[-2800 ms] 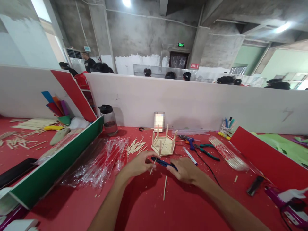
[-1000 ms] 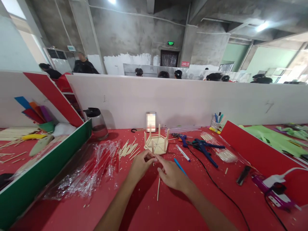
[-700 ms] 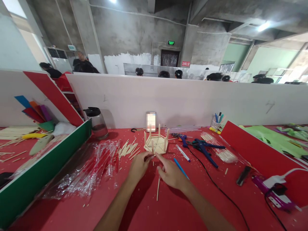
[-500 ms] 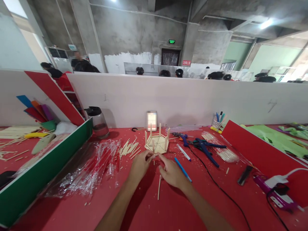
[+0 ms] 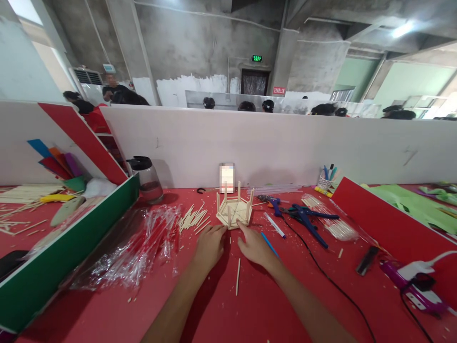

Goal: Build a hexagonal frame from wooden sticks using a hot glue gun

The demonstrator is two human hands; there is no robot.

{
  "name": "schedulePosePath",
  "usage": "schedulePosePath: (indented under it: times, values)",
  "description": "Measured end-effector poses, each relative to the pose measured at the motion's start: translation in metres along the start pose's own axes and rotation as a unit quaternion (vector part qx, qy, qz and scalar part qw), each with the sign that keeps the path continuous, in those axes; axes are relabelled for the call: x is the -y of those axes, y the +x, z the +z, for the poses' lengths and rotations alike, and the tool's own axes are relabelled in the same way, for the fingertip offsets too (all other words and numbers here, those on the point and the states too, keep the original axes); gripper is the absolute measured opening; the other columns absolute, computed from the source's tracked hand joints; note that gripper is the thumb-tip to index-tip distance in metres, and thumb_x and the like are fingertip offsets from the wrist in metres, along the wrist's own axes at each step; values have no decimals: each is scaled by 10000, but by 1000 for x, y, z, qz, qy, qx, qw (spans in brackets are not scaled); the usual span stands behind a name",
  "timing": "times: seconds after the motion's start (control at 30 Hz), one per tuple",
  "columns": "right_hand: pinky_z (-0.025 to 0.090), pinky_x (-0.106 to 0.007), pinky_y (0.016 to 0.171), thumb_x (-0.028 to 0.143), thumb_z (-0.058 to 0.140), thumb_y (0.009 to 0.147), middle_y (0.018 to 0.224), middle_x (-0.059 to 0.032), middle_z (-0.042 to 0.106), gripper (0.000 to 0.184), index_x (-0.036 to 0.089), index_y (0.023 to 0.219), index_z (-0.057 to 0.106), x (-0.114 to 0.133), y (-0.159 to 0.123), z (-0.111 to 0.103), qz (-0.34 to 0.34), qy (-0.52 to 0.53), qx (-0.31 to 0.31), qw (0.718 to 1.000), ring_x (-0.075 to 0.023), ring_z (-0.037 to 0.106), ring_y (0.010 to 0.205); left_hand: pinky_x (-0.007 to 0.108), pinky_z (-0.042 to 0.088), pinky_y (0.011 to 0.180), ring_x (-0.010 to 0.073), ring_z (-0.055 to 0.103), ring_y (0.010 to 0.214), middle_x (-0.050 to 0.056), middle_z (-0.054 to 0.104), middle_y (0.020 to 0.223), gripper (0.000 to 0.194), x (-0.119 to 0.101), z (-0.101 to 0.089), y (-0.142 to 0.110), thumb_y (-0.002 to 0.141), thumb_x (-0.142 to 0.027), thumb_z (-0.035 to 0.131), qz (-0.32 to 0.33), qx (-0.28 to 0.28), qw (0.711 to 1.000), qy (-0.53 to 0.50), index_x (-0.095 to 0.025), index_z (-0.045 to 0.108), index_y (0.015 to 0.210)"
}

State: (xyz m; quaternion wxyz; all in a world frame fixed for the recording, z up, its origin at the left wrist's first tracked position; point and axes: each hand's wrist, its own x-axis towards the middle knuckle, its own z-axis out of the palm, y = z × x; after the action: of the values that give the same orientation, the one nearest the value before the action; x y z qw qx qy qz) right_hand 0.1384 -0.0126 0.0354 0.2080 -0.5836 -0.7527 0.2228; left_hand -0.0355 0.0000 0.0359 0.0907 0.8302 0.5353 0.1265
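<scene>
Craft workshop, shared, unfinished interior: bare grey concrete wall [image 5: 193, 45], partly white-painted; green illuminated exit sign [image 5: 257, 58]; long white partition panel [image 5: 278, 147], several people [image 5: 268, 105] beyond; red tabletop [image 5: 214, 317] bearing dark-blue-handled pliers [image 5: 316, 233], blue corded glue gun [image 5: 275, 206], loose pale wooden sticks [image 5: 193, 218], purple power strip [image 5: 414, 297].

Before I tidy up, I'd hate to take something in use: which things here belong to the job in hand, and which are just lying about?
Likely in use:
hexagonal stick frame, by the left hand and right hand
pile of short sticks
lone stick
blue-handled pliers
glue gun

Seemingly just lying about:
jug
pen cup
green sheets
</scene>
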Motion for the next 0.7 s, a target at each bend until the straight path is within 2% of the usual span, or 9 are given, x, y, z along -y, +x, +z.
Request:
schedulePosePath:
  times: [0.13,0.33,0.53,0.7]
  values:
    - [376,-388,1099,117,465,835,1370,-189,585,670,80,1498,373,-3,1,2,-3,23,-5,1000,-263,475,1351,354,409,1037,243,573,1189,88,643,1314,545,1,1,0,793,-19,448,2,-5,1000,-7,-184,612,1286]
    - [374,-398,1100,123,467,837,1351,-199,598,679,67,1504,355,-3,2,3,4,26,-2,1000,-269,476,1349,349,410,1038,242,570,1186,85,641,1318,554,3,3,0,796,-24,454,5,-6,1000,-1,-175,596,1310]
    - [389,-370,1071,133,473,846,1290,-174,649,688,99,1519,335,-4,2,5,5,22,-5,1000,-264,526,1303,352,396,1053,238,549,1224,79,612,1359,566,1,4,-1,801,-29,460,-3,-5,1000,4,-197,578,1329]
    - [402,-361,1052,137,472,847,1301,-182,639,692,92,1522,324,-3,1,5,7,23,-3,1000,-265,535,1293,368,393,1064,252,548,1231,96,597,1378,533,1,4,-1,820,-67,476,-1,-4,1000,9,-170,574,1334]
